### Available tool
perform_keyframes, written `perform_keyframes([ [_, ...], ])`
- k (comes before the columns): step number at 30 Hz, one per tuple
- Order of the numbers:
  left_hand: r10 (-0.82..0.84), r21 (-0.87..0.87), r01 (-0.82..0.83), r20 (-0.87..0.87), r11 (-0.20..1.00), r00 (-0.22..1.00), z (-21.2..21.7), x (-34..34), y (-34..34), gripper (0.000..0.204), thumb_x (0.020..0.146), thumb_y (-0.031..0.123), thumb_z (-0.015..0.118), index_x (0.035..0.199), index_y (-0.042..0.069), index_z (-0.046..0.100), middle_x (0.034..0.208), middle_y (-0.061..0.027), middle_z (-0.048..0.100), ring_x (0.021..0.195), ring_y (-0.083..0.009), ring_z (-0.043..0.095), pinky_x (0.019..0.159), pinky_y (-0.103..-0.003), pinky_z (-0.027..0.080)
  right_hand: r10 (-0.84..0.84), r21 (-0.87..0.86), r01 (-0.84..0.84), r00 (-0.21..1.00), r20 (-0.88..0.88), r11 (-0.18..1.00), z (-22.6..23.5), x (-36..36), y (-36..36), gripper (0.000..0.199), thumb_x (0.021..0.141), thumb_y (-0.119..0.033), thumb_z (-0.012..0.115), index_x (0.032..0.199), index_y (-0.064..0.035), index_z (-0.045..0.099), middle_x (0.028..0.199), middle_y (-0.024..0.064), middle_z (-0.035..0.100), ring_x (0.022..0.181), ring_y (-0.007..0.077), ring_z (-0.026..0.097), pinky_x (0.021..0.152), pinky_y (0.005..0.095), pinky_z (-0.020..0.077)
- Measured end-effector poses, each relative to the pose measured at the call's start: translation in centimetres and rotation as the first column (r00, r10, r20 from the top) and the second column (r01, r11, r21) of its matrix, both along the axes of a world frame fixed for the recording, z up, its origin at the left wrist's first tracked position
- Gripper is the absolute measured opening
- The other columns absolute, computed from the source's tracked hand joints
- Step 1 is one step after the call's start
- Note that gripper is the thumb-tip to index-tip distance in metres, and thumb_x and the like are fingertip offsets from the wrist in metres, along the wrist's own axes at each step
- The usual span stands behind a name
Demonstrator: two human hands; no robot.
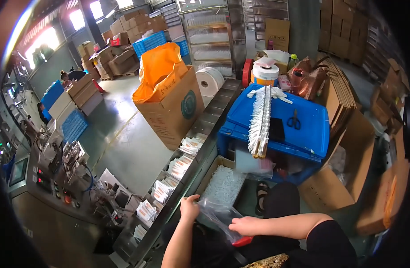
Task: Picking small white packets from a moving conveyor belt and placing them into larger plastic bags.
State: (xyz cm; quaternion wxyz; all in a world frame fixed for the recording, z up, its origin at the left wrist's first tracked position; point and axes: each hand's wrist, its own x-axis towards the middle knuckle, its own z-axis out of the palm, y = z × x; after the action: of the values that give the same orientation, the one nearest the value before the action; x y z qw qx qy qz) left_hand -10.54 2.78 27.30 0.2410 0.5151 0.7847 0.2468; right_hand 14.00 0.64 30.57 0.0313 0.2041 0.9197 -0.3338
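A transparent plastic bag [217,216] stretches between my two hands, low in front of me. My left hand [190,208] is closed on its upper left edge. At the opposite side, my right hand [243,225] pinches the film with curled fingers. Just under the right hand a small red object [243,241] shows; its kind cannot be made out. Beyond the bag stands an open cardboard box [204,184] holding many small, pale, translucent pieces [222,186]. More clear plastic film [252,163] lies at that box's far right corner.
Left of me runs a metal conveyor [214,110] with white packets [162,191] in its compartments. A blue lidded bin [318,129] carries scissors [294,120], a white bristly strip [260,120] and a tub [265,73]. Open cartons [332,190] stand right; a machine [49,178] stands left.
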Motion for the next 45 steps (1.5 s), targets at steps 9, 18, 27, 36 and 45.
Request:
perform_keyframes([
  [9,-0.244,-0.148,0.500,0.734,0.853,0.633,-3.6,1.2,-3.2,0.083,0.070,0.011,0.063,0.138,0.013,0.017,0.105,-0.0128,0.056,0.083,-0.0186,0.055,0.072,-0.031,0.046,0.187,0.289,-0.202,0.979,0.076,0.936,2.9,1.7,8.1,0.015,0.065,-0.011,0.057,0.079,-0.0059,0.053,0.085,0.0101,0.054,0.081,0.0276,0.056,0.067,0.0370,0.0484],
  [18,-0.184,0.081,0.515,0.971,0.853,0.152,-4.9,2.9,-3.0,0.042,0.076,0.002,0.058,0.116,0.010,0.048,0.084,-0.0013,0.050,0.075,-0.0134,0.050,0.065,-0.024,0.043,0.365,0.098,-0.369,0.929,0.059,0.924,2.8,0.9,6.3,0.014,0.067,-0.008,0.056,0.080,-0.0061,0.054,0.089,0.0081,0.054,0.086,0.0255,0.055,0.073,0.0350,0.0472],
  [27,-0.439,-0.148,0.419,-0.162,0.896,0.884,-1.7,-1.0,1.0,0.033,0.076,0.010,0.050,0.106,0.019,0.059,0.113,-0.0166,0.047,0.092,-0.0319,0.057,0.074,-0.038,0.049,0.407,-0.050,-0.439,0.776,0.482,0.897,3.1,-0.1,2.8,0.015,0.075,-0.014,0.048,0.085,-0.0038,0.055,0.083,0.0136,0.060,0.081,0.0304,0.060,0.077,0.0450,0.0443],
  [36,-0.665,-0.347,0.569,-0.334,0.746,0.668,1.3,-0.4,-0.5,0.047,0.073,0.011,0.050,0.118,0.026,0.052,0.113,-0.0142,0.045,0.097,-0.0317,0.053,0.076,-0.039,0.047,0.162,0.205,-0.335,0.798,0.581,0.920,4.8,2.8,6.8,0.031,0.077,-0.036,0.054,0.096,-0.0127,0.063,0.110,0.0123,0.052,0.116,0.0451,0.035,0.099,0.0605,0.0179],
  [45,-0.609,0.059,0.606,0.072,0.793,0.790,2.4,7.6,-1.4,0.075,0.064,0.005,0.054,0.131,0.000,0.021,0.132,-0.0288,0.028,0.095,-0.0419,0.053,0.075,-0.043,0.049,-0.113,-0.136,0.162,0.943,0.312,0.977,-8.4,-3.1,9.3,0.067,0.082,-0.036,0.050,0.134,-0.0041,0.023,0.134,0.0261,0.027,0.121,0.0404,0.033,0.100,0.0449,0.0287],
])
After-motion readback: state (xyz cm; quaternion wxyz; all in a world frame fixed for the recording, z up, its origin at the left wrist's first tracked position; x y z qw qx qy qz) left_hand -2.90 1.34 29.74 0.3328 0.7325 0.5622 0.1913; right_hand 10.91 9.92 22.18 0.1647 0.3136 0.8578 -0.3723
